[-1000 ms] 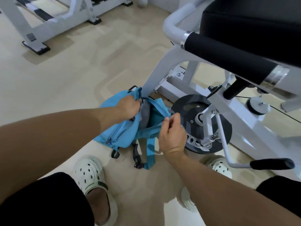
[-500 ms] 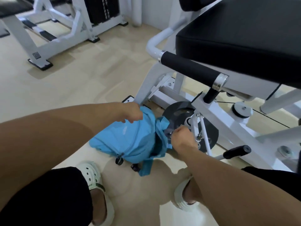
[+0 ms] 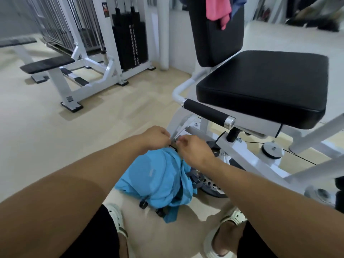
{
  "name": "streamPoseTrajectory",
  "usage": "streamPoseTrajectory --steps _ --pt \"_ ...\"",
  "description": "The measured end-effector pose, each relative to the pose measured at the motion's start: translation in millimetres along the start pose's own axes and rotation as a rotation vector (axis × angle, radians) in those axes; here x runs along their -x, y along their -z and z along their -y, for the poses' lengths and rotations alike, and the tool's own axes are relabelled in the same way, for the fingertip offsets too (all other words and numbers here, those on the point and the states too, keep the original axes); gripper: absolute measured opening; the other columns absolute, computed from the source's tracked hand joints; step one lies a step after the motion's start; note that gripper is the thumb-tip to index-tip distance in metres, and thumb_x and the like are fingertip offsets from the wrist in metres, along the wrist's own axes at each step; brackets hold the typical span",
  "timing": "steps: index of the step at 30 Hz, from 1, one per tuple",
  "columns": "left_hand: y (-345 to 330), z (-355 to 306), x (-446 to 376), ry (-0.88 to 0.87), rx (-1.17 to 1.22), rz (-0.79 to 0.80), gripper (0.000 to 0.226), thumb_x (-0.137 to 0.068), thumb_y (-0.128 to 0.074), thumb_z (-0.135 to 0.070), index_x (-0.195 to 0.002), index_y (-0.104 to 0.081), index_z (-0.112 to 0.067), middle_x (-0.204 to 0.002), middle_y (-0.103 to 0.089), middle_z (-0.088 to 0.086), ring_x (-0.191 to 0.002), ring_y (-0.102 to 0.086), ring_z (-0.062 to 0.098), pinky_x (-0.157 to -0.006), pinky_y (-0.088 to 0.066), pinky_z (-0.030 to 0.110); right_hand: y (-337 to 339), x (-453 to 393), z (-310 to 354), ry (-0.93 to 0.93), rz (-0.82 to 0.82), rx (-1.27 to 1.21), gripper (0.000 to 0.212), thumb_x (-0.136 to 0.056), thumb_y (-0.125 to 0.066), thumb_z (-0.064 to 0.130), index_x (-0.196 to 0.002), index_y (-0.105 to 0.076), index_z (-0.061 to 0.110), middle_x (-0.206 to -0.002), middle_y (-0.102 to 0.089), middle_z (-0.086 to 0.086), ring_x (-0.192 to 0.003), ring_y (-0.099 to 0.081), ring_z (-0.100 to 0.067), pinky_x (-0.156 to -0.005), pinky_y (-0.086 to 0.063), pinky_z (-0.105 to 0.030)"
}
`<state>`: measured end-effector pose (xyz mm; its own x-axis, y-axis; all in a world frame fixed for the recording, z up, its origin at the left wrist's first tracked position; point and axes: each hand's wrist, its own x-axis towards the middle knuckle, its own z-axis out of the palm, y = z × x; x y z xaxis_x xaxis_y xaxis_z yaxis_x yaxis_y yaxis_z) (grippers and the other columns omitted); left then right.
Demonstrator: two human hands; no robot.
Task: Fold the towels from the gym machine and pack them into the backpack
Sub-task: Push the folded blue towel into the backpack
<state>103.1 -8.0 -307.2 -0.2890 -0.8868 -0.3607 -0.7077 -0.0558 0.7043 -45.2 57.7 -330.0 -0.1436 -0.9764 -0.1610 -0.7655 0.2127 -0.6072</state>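
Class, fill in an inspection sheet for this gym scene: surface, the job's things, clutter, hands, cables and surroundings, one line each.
Surface: pale floor, partly in shadow.
Job's things: blue backpack on the floor against the machine frame; pink towel draped over the backrest.
Clutter: loose backpack straps trailing near the feet.
Hands: left hand and right hand both pinch at the backpack's top; what they hold is too small to tell.
Cables: thin cable running from a pulley.
Surroundings: black seat, weight stack, bench.
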Motion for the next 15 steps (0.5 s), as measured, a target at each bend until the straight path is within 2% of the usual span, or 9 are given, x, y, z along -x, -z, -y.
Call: streamPoseTrajectory --steps 2,5,7,10,12,15 --pt "8 3 6 -0.016 0.124 -0.047 0.028 -0.091 -0.064 -0.013 -0.118 -0.069 -0.015 -0.102 -0.069 0.005 -0.079 -0.058 0.015 -0.063 -0.044 0.023 7 4 13 0.066 0.016 -0.007 0.043 -0.1 -0.043 0.043 -0.136 -0.061 0.026 -0.133 -0.066 0.004 -0.123 -0.06 -0.019 -0.102 -0.048 -0.033" --pt "18 -2 11 -0.097 0.159 -0.136 0.026 -0.092 -0.064 -0.016 -0.117 -0.07 -0.017 -0.106 -0.07 0.002 -0.087 -0.062 0.012 -0.064 -0.045 0.019 20 14 32 0.157 0.01 -0.043 0.044 -0.105 -0.044 0.04 -0.144 -0.054 0.023 -0.135 -0.065 0.007 -0.126 -0.057 -0.012 -0.091 -0.04 -0.019" --pt "24 -8 11 -0.162 0.211 -0.204 0.022 -0.094 -0.063 -0.016 -0.114 -0.071 -0.018 -0.109 -0.071 0.002 -0.099 -0.065 0.015 -0.071 -0.046 0.019 29 19 43 0.201 -0.046 -0.08 0.043 -0.105 -0.044 0.039 -0.144 -0.055 0.023 -0.131 -0.067 0.009 -0.121 -0.06 -0.01 -0.09 -0.04 -0.019" --pt "37 -18 10 -0.272 0.27 -0.353 0.018 -0.096 -0.062 -0.016 -0.111 -0.072 -0.019 -0.107 -0.071 -0.004 -0.1 -0.064 0.011 -0.079 -0.047 0.018 47 19 59 0.25 -0.187 -0.149 0.038 -0.104 -0.049 0.036 -0.138 -0.06 0.025 -0.126 -0.068 0.011 -0.101 -0.064 -0.004 -0.092 -0.045 -0.02" --pt "41 -27 7 -0.365 0.312 -0.356 0.022 -0.096 -0.061 -0.012 -0.115 -0.071 -0.018 -0.113 -0.071 -0.005 -0.105 -0.065 0.009 -0.089 -0.047 0.018 64 12 67 0.287 -0.291 -0.17 0.035 -0.103 -0.052 0.034 -0.135 -0.062 0.026 -0.118 -0.071 0.011 -0.089 -0.062 0.001 -0.088 -0.046 -0.019" --pt "41 -51 1 -0.458 0.337 -0.352 0.028 -0.099 -0.057 -0.01 -0.122 -0.068 -0.019 -0.123 -0.068 -0.005 -0.111 -0.062 0.009 -0.098 -0.047 0.021 91 -10 73 0.294 -0.408 -0.217 0.031 -0.102 -0.053 0.031 -0.13 -0.064 0.026 -0.112 -0.071 0.009 -0.088 -0.064 0.0 -0.082 -0.049 -0.017"
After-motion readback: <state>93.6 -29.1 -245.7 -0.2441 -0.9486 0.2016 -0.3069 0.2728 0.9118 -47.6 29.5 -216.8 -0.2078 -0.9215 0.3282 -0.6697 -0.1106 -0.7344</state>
